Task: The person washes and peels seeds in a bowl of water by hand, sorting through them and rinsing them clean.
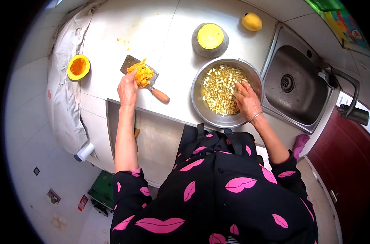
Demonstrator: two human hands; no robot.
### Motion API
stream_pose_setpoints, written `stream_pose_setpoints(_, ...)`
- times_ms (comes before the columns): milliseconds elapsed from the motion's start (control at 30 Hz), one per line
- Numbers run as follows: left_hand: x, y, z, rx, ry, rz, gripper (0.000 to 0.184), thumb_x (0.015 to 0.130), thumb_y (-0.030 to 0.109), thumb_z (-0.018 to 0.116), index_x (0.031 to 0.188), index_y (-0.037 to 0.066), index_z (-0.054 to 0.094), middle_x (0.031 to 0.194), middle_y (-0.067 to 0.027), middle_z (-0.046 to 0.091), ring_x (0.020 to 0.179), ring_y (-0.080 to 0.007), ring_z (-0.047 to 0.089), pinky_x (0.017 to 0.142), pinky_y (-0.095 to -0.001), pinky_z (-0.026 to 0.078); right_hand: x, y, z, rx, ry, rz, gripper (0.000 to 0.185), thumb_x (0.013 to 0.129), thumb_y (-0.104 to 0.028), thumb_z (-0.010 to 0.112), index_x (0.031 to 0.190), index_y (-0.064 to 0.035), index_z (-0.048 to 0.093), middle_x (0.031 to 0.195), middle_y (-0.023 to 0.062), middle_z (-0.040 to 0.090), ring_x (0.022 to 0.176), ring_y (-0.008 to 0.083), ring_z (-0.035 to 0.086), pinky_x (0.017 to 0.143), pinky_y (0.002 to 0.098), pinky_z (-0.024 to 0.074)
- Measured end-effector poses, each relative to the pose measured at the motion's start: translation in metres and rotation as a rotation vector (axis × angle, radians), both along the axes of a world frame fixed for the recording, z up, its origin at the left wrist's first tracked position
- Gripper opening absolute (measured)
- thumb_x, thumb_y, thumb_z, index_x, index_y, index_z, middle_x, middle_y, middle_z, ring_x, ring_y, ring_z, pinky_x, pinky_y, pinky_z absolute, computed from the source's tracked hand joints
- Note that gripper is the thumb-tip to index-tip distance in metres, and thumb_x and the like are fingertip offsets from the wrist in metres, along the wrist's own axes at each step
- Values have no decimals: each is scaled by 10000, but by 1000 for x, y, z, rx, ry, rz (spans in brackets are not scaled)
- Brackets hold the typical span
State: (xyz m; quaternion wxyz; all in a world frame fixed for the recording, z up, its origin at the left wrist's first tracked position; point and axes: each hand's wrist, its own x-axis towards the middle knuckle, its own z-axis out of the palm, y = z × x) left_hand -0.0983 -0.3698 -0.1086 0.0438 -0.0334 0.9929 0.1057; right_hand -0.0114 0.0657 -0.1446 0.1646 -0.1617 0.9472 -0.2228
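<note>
Seeds (219, 87), pale and wet-looking, fill much of a metal bowl (197, 95) in the head view; the bowl stands on the white surface (172, 49), close beside the sink (298, 97); the right hand (248, 101), a bracelet (256, 116) at its wrist, reaches over the bowl's near right rim, its fingers bent and close together with their tips among the seeds; whether they are closed on any, I cannot tell. The left hand (128, 89) is at the left edge of a heap of orange pulp (142, 74), its fingers curled and touching it; whether they are clamped on some, I cannot tell; the pulp lies on the blade of a cleaver (130, 62), which rests flat on the surface, its wooden handle pointing toward the near right. Beyond the bowl sits a pumpkin (210, 38) with a yellow cut top; a yellow fruit (251, 22) lies farther right, near the sink's far corner; a hollowed piece (78, 68) is well left of the cleaver, by the cloth (63, 89).
</note>
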Motion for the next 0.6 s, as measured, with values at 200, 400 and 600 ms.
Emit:
stream_pose_setpoints(200, 1, 6, 6, -41, 147, -103, 320, 812, -25, 579, 1102, 85, 659, 1037, -130, 677, 961, -312, 630, 836, -409, 515, -34, -24, 13, -205, 76, -134, 146, 816, -108, 638, 957, -89, 672, 984, 83, 653, 850, 302, 646, 723, 393, 533)
stream_pose_setpoints(400, -1, -3, 10, -114, 30, -115, 314, 780, -17, 622, 1081, 69, 649, 1049, -133, 651, 996, -289, 605, 862, -384, 504, -54, -57, -8, -161, 56, -97, 74, 834, -167, 628, 877, -107, 637, 801, 103, 592, 726, 326, 635, 616, 437, 514)
stream_pose_setpoints(600, 0, 10, 19, -63, 213, -118, 176, 771, -11, 642, 937, 45, 656, 948, -119, 624, 930, -275, 588, 810, -389, 498, -67, -76, -27, -58, 119, -75, 117, 835, -201, 647, 896, -108, 612, 768, 114, 584, 692, 343, 625, 596, 457, 502)
